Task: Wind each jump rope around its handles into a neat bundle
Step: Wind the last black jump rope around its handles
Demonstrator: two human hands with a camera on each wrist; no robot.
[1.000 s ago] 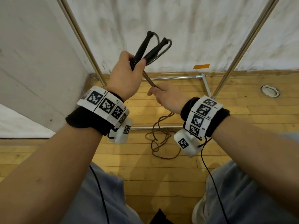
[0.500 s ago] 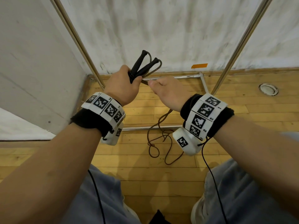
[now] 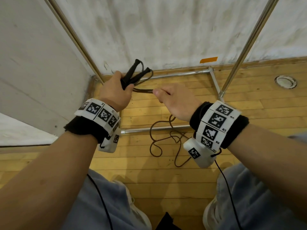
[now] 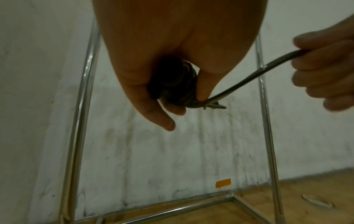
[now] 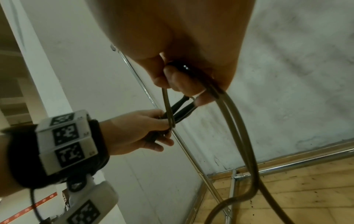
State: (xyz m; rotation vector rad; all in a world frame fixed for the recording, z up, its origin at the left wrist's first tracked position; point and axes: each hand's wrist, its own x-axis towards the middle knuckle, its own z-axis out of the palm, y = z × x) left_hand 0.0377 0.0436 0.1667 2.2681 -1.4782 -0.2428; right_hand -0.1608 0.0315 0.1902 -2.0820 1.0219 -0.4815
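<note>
Above the floor, left hand [image 3: 114, 90] fingers grip handles [image 3: 132, 74] pointing up-right; right hand [image 3: 176, 100] fingers pinch rope [image 3: 142, 91].

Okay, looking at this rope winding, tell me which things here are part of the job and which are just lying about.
Part of the job:
- jump rope handles, gripped together by the left hand
- brown rope, doubled strand pinched by the right hand, the slack lying on the floor

Just lying about:
- metal rack frame
- orange tape on the wall
- round floor fitting
</note>
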